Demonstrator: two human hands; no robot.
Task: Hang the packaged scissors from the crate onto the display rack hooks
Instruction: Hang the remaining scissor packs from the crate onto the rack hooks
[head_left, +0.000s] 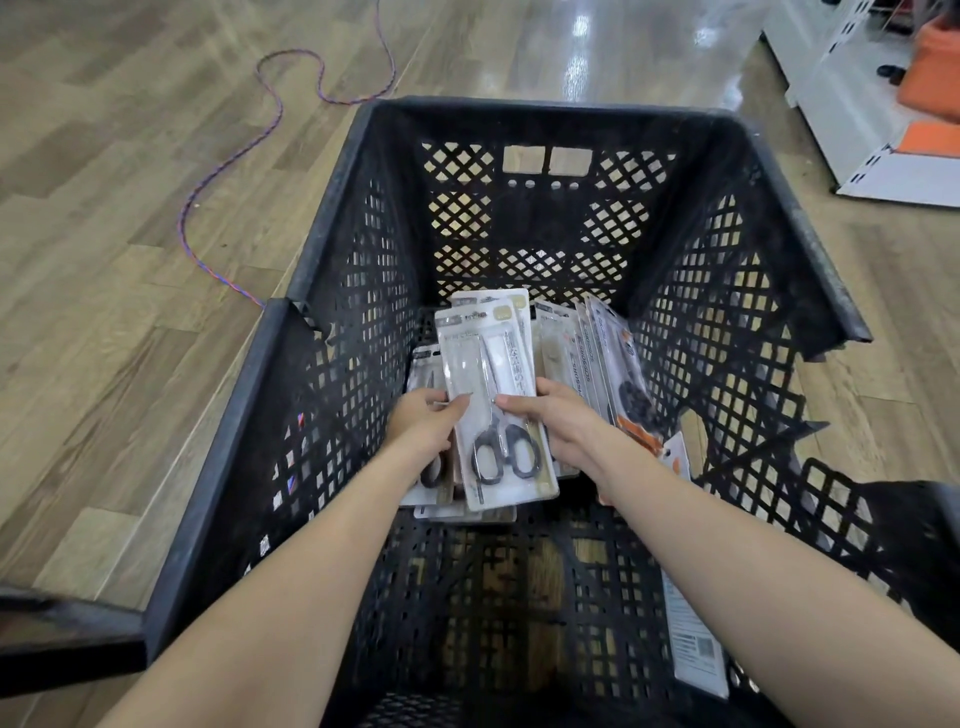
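1. Nearest the camera, two bare forearms reach down into the crate (332, 249). The left hand (423, 423) and right hand (553, 415) hold one pack (493, 400) between them, thumbs pressed on its front and fingers curled behind its edges.
2. The pack sits over the pile (582, 348) on the crate floor, toward 12 o'clock from the hands. No rack hooks are in view; a white shelf (852, 104) stands at 2 o'clock.
3. Risk: the clear blister looks slick and stiff, so a light edge grip could let the pack slide back onto the pile.
4. Risk: neighbouring packs lean on edge at 2 o'clock; lifting may drag or topple them.
5. Risk: the cord (228, 166) snakes over the floor at 10 o'clock, a likely trip hazard.
6. The crate is black lattice plastic, its rim cracked. The packs are flat card with glossy plastic; the scissors have steel blades and dark loop handles.
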